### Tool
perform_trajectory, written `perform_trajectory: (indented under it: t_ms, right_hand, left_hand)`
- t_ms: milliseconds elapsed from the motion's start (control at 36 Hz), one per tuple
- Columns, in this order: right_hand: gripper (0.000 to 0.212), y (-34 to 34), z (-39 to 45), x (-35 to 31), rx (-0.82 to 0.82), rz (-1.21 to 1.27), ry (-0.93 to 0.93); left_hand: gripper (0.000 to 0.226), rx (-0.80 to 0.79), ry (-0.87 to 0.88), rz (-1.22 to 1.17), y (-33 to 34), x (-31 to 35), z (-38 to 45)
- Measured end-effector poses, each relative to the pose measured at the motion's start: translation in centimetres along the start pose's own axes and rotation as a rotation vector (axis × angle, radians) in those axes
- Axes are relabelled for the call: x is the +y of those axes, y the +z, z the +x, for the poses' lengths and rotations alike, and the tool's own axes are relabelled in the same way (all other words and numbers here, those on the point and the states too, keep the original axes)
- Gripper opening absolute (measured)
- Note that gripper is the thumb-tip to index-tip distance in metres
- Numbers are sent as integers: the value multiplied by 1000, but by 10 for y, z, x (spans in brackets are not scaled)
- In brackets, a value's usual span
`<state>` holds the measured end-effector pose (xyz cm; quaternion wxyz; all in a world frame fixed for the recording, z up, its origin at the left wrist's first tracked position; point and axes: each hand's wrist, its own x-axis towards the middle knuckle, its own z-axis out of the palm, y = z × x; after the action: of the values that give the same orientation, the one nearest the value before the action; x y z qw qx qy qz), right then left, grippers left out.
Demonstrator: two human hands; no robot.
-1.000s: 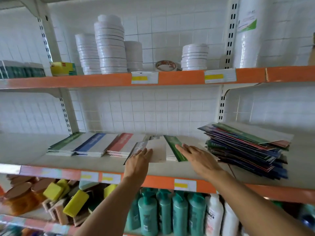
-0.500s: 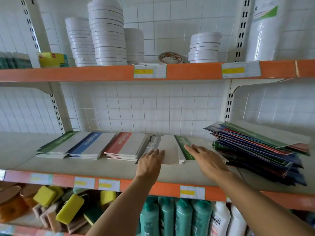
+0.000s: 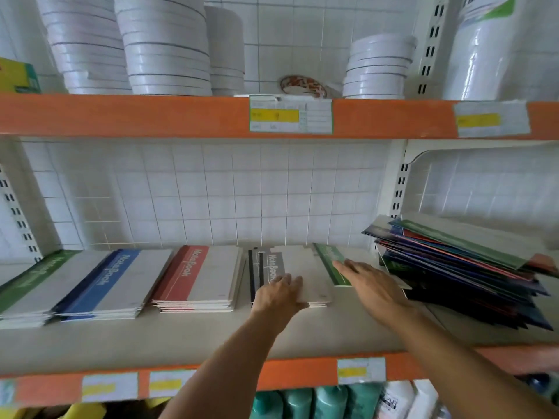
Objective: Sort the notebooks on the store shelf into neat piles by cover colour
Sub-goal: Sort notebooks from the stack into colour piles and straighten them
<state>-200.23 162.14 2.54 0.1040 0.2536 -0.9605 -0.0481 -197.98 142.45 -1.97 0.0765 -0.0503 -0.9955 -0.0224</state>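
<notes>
The grey-cover pile (image 3: 290,273) is sitting on the middle shelf (image 3: 181,337), just right of the red pile (image 3: 196,279), and that red pile is the landmark here. Further left of the red pile the blue pile (image 3: 102,285) and the green pile (image 3: 33,285) are lying side by side, touching or nearly so. Right of the red pile, past the grey one, a green-cover notebook (image 3: 332,264) is lying tilted, its left edge tucked against or under the grey pile; which one, I cannot tell.

The person's left hand (image 3: 279,294) is resting flat on the near edge of the grey pile, fingers straight, pressing rather than gripping. The right hand (image 3: 373,287) is lying open with straight fingers, fingertips (image 3: 341,264) touching the green notebook's cover, nothing curled round it. So the notebook is sitting under the fingertips and ahead of the palm, not inside any grip.

Judging by this, the step in hand is squaring up the grey pile and pulling the stray green one free. Doing it well likely means keeping the left hand pressing down so the grey pile is not sliding toward the red pile, and dragging the green notebook out sideways. It belongs far left of the red pile.

The unsorted heap (image 3: 459,267) is leaning well right of the red pile, close to the right wrist; a careless elbow could be toppling it.
</notes>
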Motion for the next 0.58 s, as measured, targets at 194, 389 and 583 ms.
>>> perform_trajectory:
  t_ms: [194, 389, 583]
  right_hand:
    - [86, 2, 14, -6, -3, 8, 37]
    - [83, 5, 7, -21, 4, -19, -34]
    - [82, -4, -8, -48, 34, -3, -140]
  left_hand:
    - [69, -58, -24, -2, 4, -7, 9]
    - [51, 79, -145, -11, -10, -12, -19]
    - [49, 110, -325, 89, -22, -47, -86]
